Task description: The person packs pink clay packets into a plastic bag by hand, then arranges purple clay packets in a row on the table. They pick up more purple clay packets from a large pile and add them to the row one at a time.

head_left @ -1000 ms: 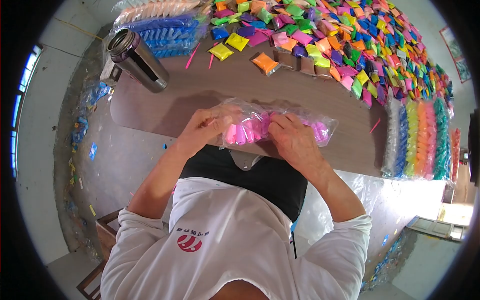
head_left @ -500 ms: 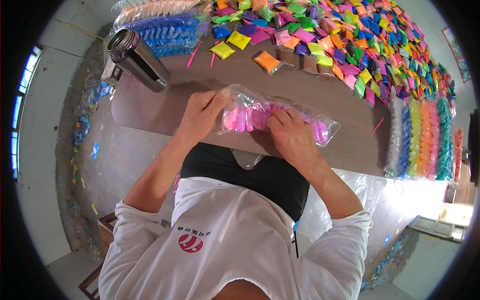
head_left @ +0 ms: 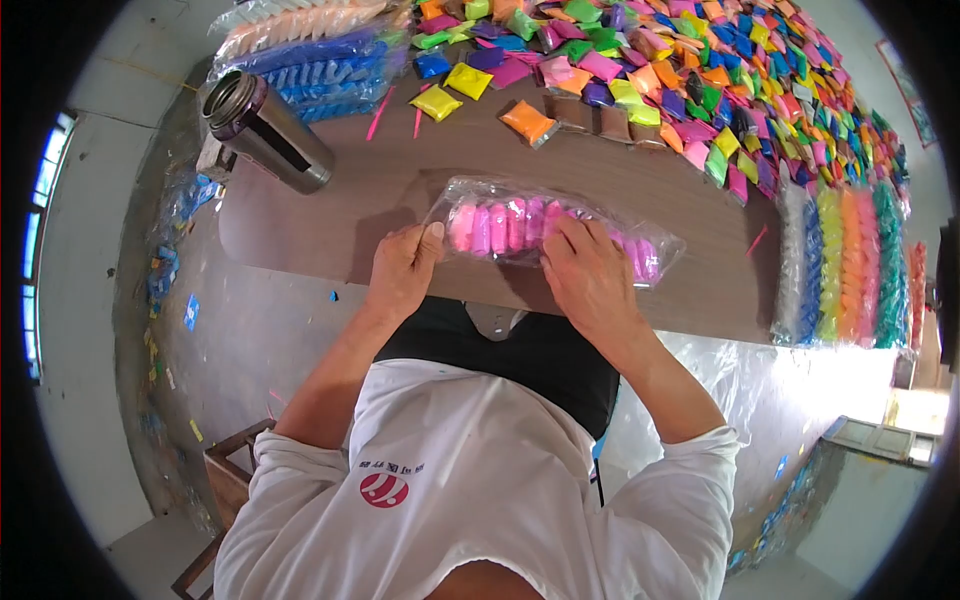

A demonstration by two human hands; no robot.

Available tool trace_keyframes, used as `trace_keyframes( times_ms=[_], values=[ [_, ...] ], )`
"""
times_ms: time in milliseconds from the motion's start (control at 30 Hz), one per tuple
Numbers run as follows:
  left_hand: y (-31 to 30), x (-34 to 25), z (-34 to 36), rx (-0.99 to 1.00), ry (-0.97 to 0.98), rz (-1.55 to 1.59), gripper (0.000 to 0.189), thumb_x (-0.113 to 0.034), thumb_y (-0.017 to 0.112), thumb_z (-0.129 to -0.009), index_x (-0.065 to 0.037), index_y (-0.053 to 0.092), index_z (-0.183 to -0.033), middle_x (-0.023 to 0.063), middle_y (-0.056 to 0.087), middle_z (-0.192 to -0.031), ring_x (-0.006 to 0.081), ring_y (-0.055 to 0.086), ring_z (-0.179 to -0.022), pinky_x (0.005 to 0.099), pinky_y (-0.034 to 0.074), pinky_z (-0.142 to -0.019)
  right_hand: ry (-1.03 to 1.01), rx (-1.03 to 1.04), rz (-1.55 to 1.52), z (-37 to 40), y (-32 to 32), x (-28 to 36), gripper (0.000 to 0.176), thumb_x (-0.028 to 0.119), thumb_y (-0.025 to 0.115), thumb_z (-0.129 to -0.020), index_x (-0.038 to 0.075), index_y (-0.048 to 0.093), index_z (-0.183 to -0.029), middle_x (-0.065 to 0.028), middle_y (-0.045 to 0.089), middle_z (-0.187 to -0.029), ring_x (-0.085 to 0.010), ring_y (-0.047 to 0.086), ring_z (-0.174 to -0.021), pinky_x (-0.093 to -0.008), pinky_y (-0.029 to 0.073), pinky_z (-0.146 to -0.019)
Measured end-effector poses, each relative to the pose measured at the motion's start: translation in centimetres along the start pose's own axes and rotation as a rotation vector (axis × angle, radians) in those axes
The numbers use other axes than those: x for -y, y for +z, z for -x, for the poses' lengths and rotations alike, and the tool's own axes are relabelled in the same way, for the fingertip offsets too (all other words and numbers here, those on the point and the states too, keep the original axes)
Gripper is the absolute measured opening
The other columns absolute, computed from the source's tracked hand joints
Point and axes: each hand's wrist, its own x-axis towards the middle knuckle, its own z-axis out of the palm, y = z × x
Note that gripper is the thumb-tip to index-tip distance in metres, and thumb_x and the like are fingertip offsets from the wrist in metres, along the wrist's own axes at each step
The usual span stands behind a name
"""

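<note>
A long clear plastic bag (head_left: 490,190) lies near the table's front edge, with a row of small pink packets (head_left: 499,228) inside it. My left hand (head_left: 405,265) pinches the bag's left end between thumb and fingers. Over the right half of the bag is my right hand (head_left: 590,270), its fingers bent down onto the plastic and the packets. The hand covers part of the row, and I cannot see exactly what its fingertips grip. Beyond the covered part, more pink and purple packets (head_left: 645,258) show at the bag's right end.
A steel flask (head_left: 270,135) without a lid stands at the left. Filled bags of blue packets (head_left: 330,80) lie behind it. Loose colourful packets (head_left: 610,65) are heaped along the back. Several long bags (head_left: 830,265) line the right edge. An orange packet (head_left: 529,122) lies nearer me.
My left hand has moved down from the bag's upper left corner to its lower left end. The bag now lies flatter, showing the pink row more clearly. My right hand stays nearly in place.
</note>
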Motion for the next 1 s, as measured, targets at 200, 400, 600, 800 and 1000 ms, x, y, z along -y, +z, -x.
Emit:
trace_keyframes(
  times_ms=[200,400,600,800,1000],
  values=[
    [1.0,1.0,0.0,-0.105,0.163,-0.198,0.040,-0.028,0.049,-0.102,0.001,0.054,-0.076,0.0184,0.056,-0.072,0.0412,0.054,-0.071,0.0469,0.043,-0.074,0.240,-0.118,-0.153,4.8,-3.9,-3.1,0.036,0.025,0.080,-0.075,0.002,0.064,-0.098,-0.0133,0.063,-0.105,-0.0333,0.059,-0.099,-0.0464,0.047,-0.086],
    [1.7,1.1,0.1,-0.145,0.203,-0.178,0.038,-0.028,0.050,-0.102,0.001,0.055,-0.077,0.0184,0.057,-0.075,0.0412,0.054,-0.073,0.0477,0.043,-0.074,0.884,-0.475,-0.725,7.8,-4.0,-5.3,0.036,0.034,0.075,-0.089,0.000,0.064,-0.098,-0.0062,0.063,-0.095,-0.0140,0.058,-0.081,-0.0283,0.047,-0.074],
    [1.6,1.6,0.1,-0.140,0.244,-0.190,0.037,-0.027,0.049,-0.102,0.001,0.057,-0.079,0.0176,0.057,-0.075,0.0393,0.054,-0.073,0.0467,0.043,-0.072,0.914,-0.334,-1.177,8.3,-2.5,-7.0,0.023,0.025,0.070,-0.094,0.003,0.066,-0.096,0.0039,0.057,-0.076,-0.0042,0.050,-0.072,-0.0194,0.040,-0.065],
    [1.8,1.4,0.2,-0.163,0.272,-0.189,0.037,-0.027,0.048,-0.102,0.001,0.058,-0.080,0.0169,0.057,-0.074,0.0391,0.054,-0.072,0.0462,0.042,-0.071,1.010,-0.231,-0.981,9.8,-2.0,-8.1,0.020,0.019,0.073,-0.089,0.001,0.067,-0.086,0.0018,0.059,-0.076,-0.0069,0.052,-0.070,-0.0240,0.042,-0.062],
    [2.3,1.4,0.1,-0.182,0.325,-0.356,0.038,-0.028,0.048,-0.102,0.000,0.059,-0.079,0.0158,0.058,-0.077,0.0381,0.054,-0.076,0.0471,0.041,-0.073,0.862,-0.127,-0.436,10.3,0.0,-9.5,0.021,0.016,0.076,-0.079,-0.002,0.067,-0.082,-0.0087,0.064,-0.077,-0.0145,0.057,-0.070,-0.0312,0.047,-0.065]
  ],
)
